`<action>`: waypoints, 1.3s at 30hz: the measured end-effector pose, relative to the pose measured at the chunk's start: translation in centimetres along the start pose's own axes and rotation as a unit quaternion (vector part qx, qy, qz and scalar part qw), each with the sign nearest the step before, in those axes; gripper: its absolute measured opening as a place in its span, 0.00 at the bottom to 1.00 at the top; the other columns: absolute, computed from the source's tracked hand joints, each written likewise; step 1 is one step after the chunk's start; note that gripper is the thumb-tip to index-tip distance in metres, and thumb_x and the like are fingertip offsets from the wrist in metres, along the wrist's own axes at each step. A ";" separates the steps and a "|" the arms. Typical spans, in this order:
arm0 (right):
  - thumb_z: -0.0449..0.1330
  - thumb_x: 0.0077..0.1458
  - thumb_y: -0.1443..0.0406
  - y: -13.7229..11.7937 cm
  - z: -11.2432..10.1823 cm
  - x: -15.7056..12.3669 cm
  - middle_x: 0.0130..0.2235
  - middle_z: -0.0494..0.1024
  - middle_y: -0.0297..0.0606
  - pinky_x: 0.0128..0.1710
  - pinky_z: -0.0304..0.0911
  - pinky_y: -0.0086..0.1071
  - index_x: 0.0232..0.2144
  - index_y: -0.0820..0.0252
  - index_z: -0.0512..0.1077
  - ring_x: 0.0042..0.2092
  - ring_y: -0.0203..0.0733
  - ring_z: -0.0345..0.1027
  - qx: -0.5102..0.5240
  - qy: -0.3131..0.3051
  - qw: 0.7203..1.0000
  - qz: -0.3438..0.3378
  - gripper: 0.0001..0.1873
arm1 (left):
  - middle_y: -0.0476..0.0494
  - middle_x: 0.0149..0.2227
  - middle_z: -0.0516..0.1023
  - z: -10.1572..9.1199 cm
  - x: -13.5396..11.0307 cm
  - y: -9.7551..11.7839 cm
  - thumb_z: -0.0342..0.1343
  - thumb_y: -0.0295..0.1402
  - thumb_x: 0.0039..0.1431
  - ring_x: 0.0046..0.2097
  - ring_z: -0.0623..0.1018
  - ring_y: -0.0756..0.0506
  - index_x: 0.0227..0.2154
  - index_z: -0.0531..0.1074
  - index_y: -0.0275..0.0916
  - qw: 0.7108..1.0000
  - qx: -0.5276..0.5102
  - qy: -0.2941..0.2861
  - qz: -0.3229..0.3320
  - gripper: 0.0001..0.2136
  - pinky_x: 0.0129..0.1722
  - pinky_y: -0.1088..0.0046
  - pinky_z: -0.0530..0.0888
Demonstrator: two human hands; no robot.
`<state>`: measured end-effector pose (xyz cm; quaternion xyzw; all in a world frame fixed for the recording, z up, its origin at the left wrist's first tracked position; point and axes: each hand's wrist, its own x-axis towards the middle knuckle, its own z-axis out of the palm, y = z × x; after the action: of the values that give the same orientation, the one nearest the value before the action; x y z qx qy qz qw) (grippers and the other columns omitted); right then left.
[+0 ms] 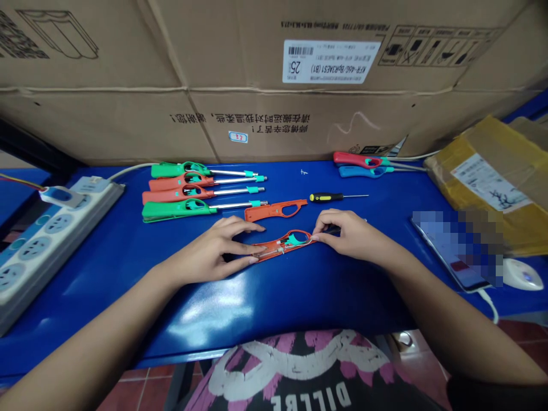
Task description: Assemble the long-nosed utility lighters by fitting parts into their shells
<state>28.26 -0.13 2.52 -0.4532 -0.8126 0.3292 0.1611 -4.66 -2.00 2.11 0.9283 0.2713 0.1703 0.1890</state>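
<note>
An opened orange lighter casing half (295,246) lies on the table, with a green trigger (297,238) and a pale wire showing inside. My left hand (216,248) holds the casing's left end between thumb and fingers. At its right tip, my right hand (342,233) is closed in a pinch where the wire ends; what sits between the fingertips is hidden. A dark, thin piece shows partly beneath the right hand. Just behind lies another orange casing half (268,212). A yellow-and-black screwdriver (327,197) rests to the right of it.
Several green and orange lighters (180,210) lie in a row at back left. Red and blue lighters (359,170) lie at back right. A power strip (47,234) stands left; a phone (454,251), white mouse (522,274) and yellow-taped box (483,188) are right. A cardboard box (257,103) walls the back.
</note>
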 end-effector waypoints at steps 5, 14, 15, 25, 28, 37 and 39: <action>0.61 0.58 0.67 0.0 -0.2 -0.2 0.33 0.78 0.36 0.41 0.63 0.35 0.27 0.58 0.73 0.38 0.41 0.71 -0.010 -0.006 1.000 -0.001 0.07 | 0.41 0.59 0.75 0.5 0.1 -0.3 0.55 0.35 0.68 0.53 0.74 0.38 0.55 0.76 0.51 0.996 0.088 0.017 -0.002 0.15 0.53 0.57 0.70; 0.60 0.61 0.67 -0.1 -0.5 -0.3 0.35 0.78 0.37 0.42 0.62 0.36 0.29 0.58 0.72 0.39 0.42 0.70 -0.041 -0.015 0.999 -0.030 0.07 | 0.41 0.51 0.81 1.1 0.3 -1.0 0.61 0.32 0.63 0.49 0.78 0.43 0.48 0.80 0.46 0.992 -0.027 0.126 0.013 0.11 0.49 0.61 0.75; 0.60 0.61 0.67 0.0 -0.5 -0.3 0.35 0.78 0.37 0.42 0.62 0.36 0.29 0.58 0.72 0.39 0.42 0.70 -0.042 -0.015 0.999 -0.030 0.07 | 0.41 0.51 0.81 1.1 0.3 -1.1 0.62 0.32 0.62 0.48 0.78 0.42 0.46 0.81 0.46 0.991 -0.028 0.129 0.017 0.10 0.49 0.61 0.76; 0.60 0.61 0.67 0.1 -0.3 -0.2 0.34 0.77 0.36 0.40 0.61 0.35 0.29 0.58 0.72 0.38 0.40 0.70 -0.043 -0.008 0.999 -0.033 0.07 | 0.44 0.53 0.81 0.7 0.1 -0.9 0.59 0.33 0.65 0.48 0.77 0.41 0.46 0.81 0.47 0.993 0.079 0.084 0.030 0.09 0.47 0.60 0.75; 0.60 0.61 0.67 0.0 -0.3 -0.3 0.34 0.77 0.36 0.40 0.61 0.35 0.29 0.58 0.71 0.38 0.41 0.69 -0.046 -0.006 0.998 -0.034 0.07 | 0.46 0.52 0.81 0.8 -0.1 -0.7 0.59 0.32 0.65 0.48 0.78 0.41 0.47 0.80 0.48 0.991 0.106 0.075 0.036 0.11 0.46 0.60 0.75; 0.57 0.64 0.66 -0.3 -0.2 -0.5 0.37 0.77 0.38 0.43 0.61 0.37 0.34 0.57 0.71 0.41 0.43 0.68 -0.130 -0.010 0.988 -0.079 0.06 | 0.38 0.50 0.81 0.9 0.9 0.9 0.61 0.34 0.61 0.51 0.79 0.41 0.50 0.78 0.40 0.991 -0.035 0.118 -0.051 0.15 0.53 0.58 0.77; 0.56 0.65 0.64 -0.5 -0.2 -0.5 0.38 0.77 0.38 0.45 0.61 0.38 0.34 0.57 0.71 0.41 0.43 0.68 -0.159 -0.011 0.983 -0.092 0.06 | 0.39 0.53 0.79 1.4 1.4 2.0 0.60 0.34 0.62 0.54 0.78 0.40 0.53 0.76 0.41 0.993 -0.002 0.110 -0.038 0.16 0.56 0.56 0.75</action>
<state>28.37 -0.66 2.99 -0.3924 -0.8946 0.1849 0.1076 -2.10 -3.14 2.04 0.8927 0.3247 0.2644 0.1664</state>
